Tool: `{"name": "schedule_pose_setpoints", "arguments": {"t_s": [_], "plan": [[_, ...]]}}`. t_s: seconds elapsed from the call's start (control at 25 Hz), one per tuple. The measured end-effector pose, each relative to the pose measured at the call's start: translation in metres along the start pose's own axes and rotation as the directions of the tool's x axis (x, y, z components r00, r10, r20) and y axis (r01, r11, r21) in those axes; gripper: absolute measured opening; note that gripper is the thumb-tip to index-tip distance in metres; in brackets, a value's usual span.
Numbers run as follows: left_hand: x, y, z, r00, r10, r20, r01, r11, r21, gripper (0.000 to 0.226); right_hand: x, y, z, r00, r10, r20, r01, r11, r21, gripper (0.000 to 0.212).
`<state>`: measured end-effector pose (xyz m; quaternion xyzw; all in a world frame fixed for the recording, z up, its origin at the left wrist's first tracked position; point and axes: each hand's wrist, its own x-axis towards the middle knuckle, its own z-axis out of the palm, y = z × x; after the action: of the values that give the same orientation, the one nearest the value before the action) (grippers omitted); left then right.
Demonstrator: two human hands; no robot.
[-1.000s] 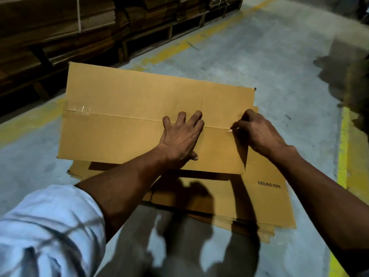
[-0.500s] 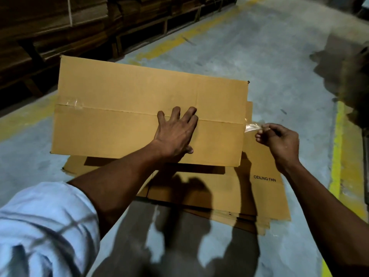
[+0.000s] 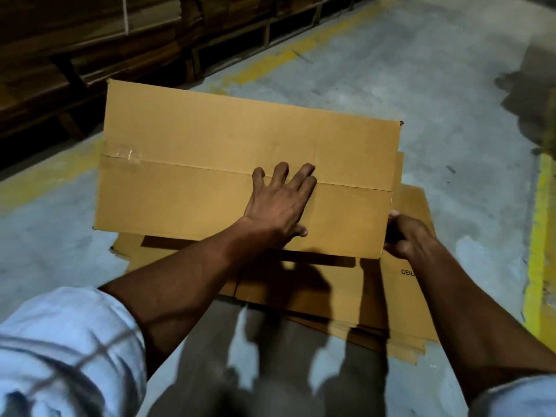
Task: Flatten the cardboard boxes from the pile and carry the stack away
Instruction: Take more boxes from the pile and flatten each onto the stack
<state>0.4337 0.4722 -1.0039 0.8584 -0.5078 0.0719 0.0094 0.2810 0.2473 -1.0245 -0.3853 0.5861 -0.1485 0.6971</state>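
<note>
A brown cardboard box (image 3: 210, 152) stands closed on a stack of flattened boxes (image 3: 400, 299) on the concrete floor. A seam runs along its top, with a scrap of clear tape (image 3: 123, 153) left at the seam's left end. My left hand (image 3: 279, 203) lies flat on the box top near the seam, fingers spread. At the box's near right corner my right hand (image 3: 406, 236) is curled around the edge, fingers closed on the cardboard. The top flattened sheet bears black print, partly hidden by my right arm.
Pallets stacked with bundled cardboard (image 3: 90, 40) line the far left. A yellow floor line (image 3: 270, 61) runs along them, and another yellow line (image 3: 541, 236) runs down the right. A dark shape (image 3: 529, 103) sits at the far right.
My right hand peeled a strip of clear tape off the seam's right end, pulled it away, then came down to grip the box's near right corner. My left hand stayed flat on top.
</note>
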Motion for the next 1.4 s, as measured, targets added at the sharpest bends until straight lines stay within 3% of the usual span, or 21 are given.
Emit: {"name": "schedule_pose_setpoints", "arguments": {"t_s": [0.2,0.28,0.36,0.44,0.48,0.64,0.76,0.8,0.84,0.88,0.92,0.96,1.0,1.04,1.12,1.2,1.32,1.4], "plan": [[-0.004,-0.003,0.004,1.0,0.017,-0.003,-0.016,0.999,0.036,0.099,-0.002,0.02,0.007,0.981,-0.121,-0.148,0.105,0.988,-0.115,0.011],[-0.006,-0.003,0.006,1.0,0.018,-0.012,-0.017,0.999,0.049,0.099,-0.002,0.021,0.0,0.933,-0.249,-0.258,0.198,0.958,-0.208,0.013],[-0.008,-0.003,0.008,1.0,0.013,-0.019,-0.012,0.998,0.06,0.099,-0.01,0.022,0.001,0.768,-0.536,-0.352,0.413,0.833,-0.368,0.013],[-0.009,-0.004,0.008,0.999,0.016,-0.029,-0.014,0.998,0.061,0.099,-0.027,0.022,0.012,0.57,-0.801,-0.183,0.616,0.564,-0.55,0.018],[-0.009,-0.004,0.008,0.999,0.017,-0.033,-0.015,0.998,0.059,0.099,-0.032,0.022,0.018,0.537,-0.84,-0.079,0.667,0.479,-0.571,0.022],[-0.011,-0.002,0.007,0.999,0.026,-0.03,-0.024,0.998,0.063,0.099,-0.024,0.019,0.024,0.701,-0.713,-0.016,0.597,0.6,-0.532,0.05],[-0.016,-0.005,0.009,0.997,0.059,-0.043,-0.056,0.996,0.065,0.1,-0.035,0.006,0.018,0.758,-0.653,-0.015,0.449,0.537,-0.714,0.068],[-0.017,-0.006,0.007,0.996,0.073,-0.045,-0.07,0.996,0.058,0.1,-0.046,0.002,0.021,0.721,-0.691,-0.053,0.378,0.457,-0.805,0.069],[-0.018,-0.008,0.006,0.996,0.081,-0.045,-0.079,0.996,0.05,0.099,-0.059,0.001,0.03,0.625,-0.778,-0.062,0.35,0.35,-0.869,0.067],[-0.018,-0.01,0.003,0.995,0.088,-0.046,-0.086,0.995,0.045,0.098,-0.075,0.001,0.043,0.479,-0.878,-0.007,0.388,0.219,-0.896,0.061],[-0.018,-0.011,0.0,0.994,0.097,-0.049,-0.095,0.995,0.039,0.095,-0.091,-0.001,0.062,0.327,-0.938,0.114,0.491,0.065,-0.869,0.052],[-0.019,-0.011,-0.003,0.993,0.106,-0.05,-0.105,0.994,0.025,0.091,-0.103,-0.003,0.082,0.246,-0.925,0.289,0.616,-0.081,-0.783,0.043],[-0.022,-0.011,-0.007,0.992,0.115,-0.054,-0.115,0.993,0.002,0.083,-0.112,-0.007,0.103,0.23,-0.846,0.481,0.724,-0.182,-0.666,0.036],[-0.026,-0.013,-0.009,0.991,0.119,-0.065,-0.121,0.992,-0.031,0.072,-0.116,-0.01,0.125,0.258,-0.723,0.641,0.79,-0.225,-0.571,0.035],[-0.038,-0.024,-0.016,0.991,0.066,-0.114,-0.081,0.987,-0.135,0.054,-0.121,-0.012,0.161,0.327,-0.528,0.784,0.81,-0.27,-0.52,0.039],[-0.051,-0.05,-0.022,0.991,-0.04,-0.13,0.016,0.983,-0.181,0.05,-0.126,-0.012,0.183,0.408,-0.489,0.771,0.733,-0.329,-0.596,0.043],[-0.071,-0.103,-0.026,0.981,-0.166,-0.097,0.162,0.986,-0.05,0.053,-0.126,0.0,0.192,0.528,-0.46,0.714,0.604,-0.388,-0.696,0.058],[-0.086,-0.139,-0.026,0.969,-0.239,-0.064,0.238,0.971,-0.022,0.058,-0.134,0.012,0.196,0.542,-0.49,0.683,0.54,-0.42,-0.73,0.063]]}}
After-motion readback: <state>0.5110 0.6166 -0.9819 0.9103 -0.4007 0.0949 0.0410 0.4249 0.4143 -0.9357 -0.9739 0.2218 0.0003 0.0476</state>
